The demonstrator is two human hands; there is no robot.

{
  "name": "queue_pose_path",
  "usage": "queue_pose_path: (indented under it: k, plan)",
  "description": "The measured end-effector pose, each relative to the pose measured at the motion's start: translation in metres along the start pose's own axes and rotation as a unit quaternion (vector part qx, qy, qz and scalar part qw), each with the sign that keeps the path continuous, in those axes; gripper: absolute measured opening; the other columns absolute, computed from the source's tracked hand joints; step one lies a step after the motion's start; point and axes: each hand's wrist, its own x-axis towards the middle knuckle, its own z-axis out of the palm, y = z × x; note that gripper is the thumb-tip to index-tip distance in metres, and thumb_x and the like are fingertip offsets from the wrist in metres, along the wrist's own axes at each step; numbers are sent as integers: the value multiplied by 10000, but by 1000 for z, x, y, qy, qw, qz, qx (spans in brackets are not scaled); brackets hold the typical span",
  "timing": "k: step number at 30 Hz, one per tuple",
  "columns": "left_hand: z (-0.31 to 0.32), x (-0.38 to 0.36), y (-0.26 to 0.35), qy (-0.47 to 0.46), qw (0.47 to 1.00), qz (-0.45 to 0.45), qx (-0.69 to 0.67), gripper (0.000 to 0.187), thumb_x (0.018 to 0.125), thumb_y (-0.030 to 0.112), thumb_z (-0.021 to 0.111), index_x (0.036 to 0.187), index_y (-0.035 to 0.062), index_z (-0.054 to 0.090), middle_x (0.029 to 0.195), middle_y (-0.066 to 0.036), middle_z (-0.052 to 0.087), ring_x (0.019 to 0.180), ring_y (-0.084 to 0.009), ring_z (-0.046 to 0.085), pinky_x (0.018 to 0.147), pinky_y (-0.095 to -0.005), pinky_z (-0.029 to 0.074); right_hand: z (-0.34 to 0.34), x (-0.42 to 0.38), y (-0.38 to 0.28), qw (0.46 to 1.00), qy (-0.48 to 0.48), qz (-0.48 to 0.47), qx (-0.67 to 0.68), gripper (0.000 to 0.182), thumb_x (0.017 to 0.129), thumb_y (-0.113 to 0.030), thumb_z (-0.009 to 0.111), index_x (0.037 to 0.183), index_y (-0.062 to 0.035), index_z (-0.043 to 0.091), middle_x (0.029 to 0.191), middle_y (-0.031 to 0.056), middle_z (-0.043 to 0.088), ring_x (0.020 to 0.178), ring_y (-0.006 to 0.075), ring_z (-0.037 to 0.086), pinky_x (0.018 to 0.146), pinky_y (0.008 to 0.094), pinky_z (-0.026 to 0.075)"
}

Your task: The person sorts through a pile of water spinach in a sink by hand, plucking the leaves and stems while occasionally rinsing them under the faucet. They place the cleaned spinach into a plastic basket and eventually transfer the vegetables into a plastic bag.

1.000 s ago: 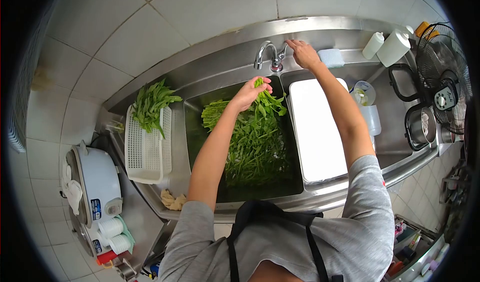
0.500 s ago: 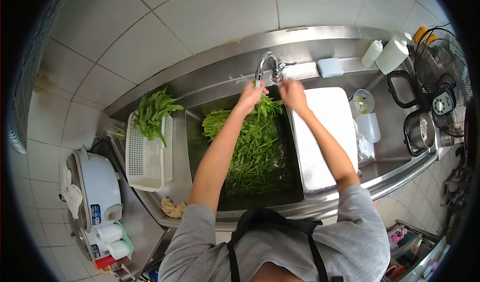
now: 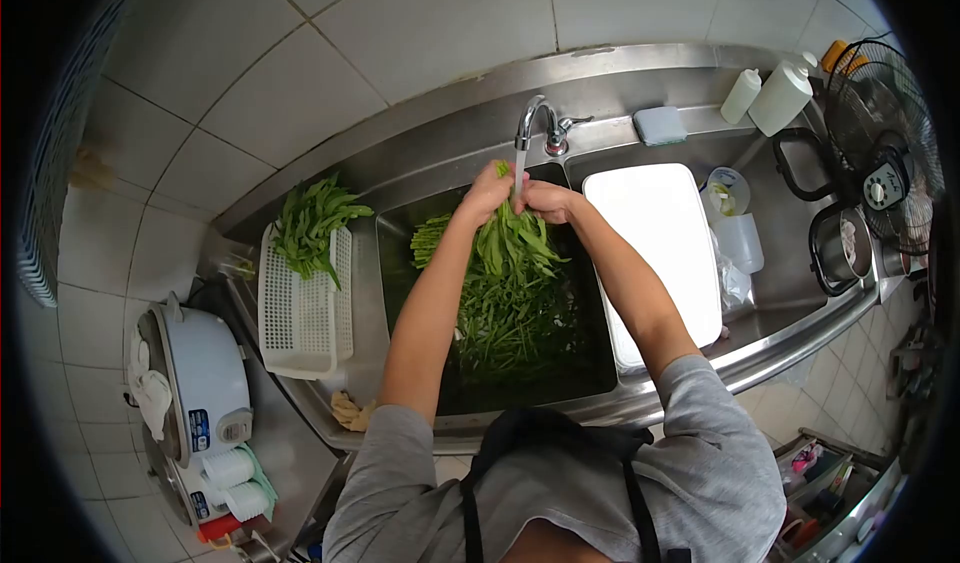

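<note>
Beneath the running faucet point(image 3: 538, 113), both of my hands are closed around a bunch of leafy greens point(image 3: 515, 248). My left hand point(image 3: 484, 199) grips it by the stem end, just left of the water stream. On the other side of the stream, my right hand point(image 3: 547, 201) has its fingers curled against the same bunch; how firmly it grips cannot be seen. The leaves hang down toward more greens point(image 3: 510, 328) lying in the water-filled sink basin point(image 3: 590, 388).
To the left, a white perforated basket point(image 3: 305, 328) holds more greens at its far end. A white lid or board point(image 3: 665, 263) covers part of the right basin. A sponge point(image 3: 660, 125), bottles point(image 3: 782, 98) and a fan point(image 3: 885, 143) stand farther right.
My right hand has moved left and down from beside the faucet base to the greens. The bunch is now raised under the stream, leaves hanging down. The view has shifted slightly.
</note>
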Motion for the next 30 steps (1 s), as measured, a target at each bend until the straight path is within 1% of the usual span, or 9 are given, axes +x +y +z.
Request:
queue_pose_path:
  k: [3,8,12,14,19,23,26,27,30]
  plan:
    - [-1,5,-25,83,990,50,-102,255,905,219,475,1033,1,442,927,-141,597,831,-209,560,776,-358,434,0,4,9,996,28,-51,64,307,815,-198,574,1085,-58,533,865,4,581,748,90,540,610,218,448]
    - [-6,3,-50,188,950,-56,-242,371,899,261,483,1121,-24,397,1051,-151,575,924,-194,533,790,-364,435,9,29,23,984,163,72,23,567,813,-383,576,1179,33,454,1234,163,447,927,320,562,656,446,522]
    - [1,-8,-49,367,864,-243,-245,604,881,357,487,1301,-26,285,1319,-185,337,1080,-274,478,832,-377,432,17,46,15,932,310,-91,-162,524,802,-317,600,1177,22,463,1145,177,519,926,246,567,726,339,475]
    - [-1,-11,-53,373,804,-281,-369,577,885,352,479,1281,-33,313,1310,-180,351,1108,-281,461,845,-376,427,22,41,16,925,319,-205,-33,520,795,-289,602,1184,21,452,1121,181,535,946,247,558,747,336,457]
    - [42,14,-98,405,669,-220,-583,390,893,283,480,1112,-38,445,987,-143,574,799,-284,591,682,-373,493,54,50,47,907,403,-19,117,514,837,-266,527,1244,9,376,1052,209,568,949,291,553,801,370,420]
    - [53,16,-113,328,679,-262,-603,327,908,244,434,1115,-9,450,1021,-112,552,824,-261,575,682,-370,490,70,27,64,902,395,-157,-79,444,795,-225,528,1192,-31,479,1094,240,538,1043,364,504,869,396,409]
    - [52,15,-121,280,680,-288,-614,287,920,214,399,1117,13,453,1046,-90,536,843,-245,564,682,-369,487,55,-20,34,919,255,-35,-298,424,759,-239,552,1130,-35,539,1075,232,553,1042,325,519,858,398,426]
    - [53,11,-121,276,720,-305,-558,309,919,227,398,1140,17,445,1072,-100,524,878,-257,555,719,-391,479,34,4,54,891,309,-38,-330,234,731,-264,587,927,-158,659,883,173,627,878,312,600,782,384,471]
    - [54,12,-135,220,824,-304,-425,435,910,298,416,1260,44,364,1211,-148,437,1059,-298,466,870,-495,397,6,27,36,805,392,14,-446,220,723,-279,595,871,-131,662,869,165,631,880,310,598,765,389,482]
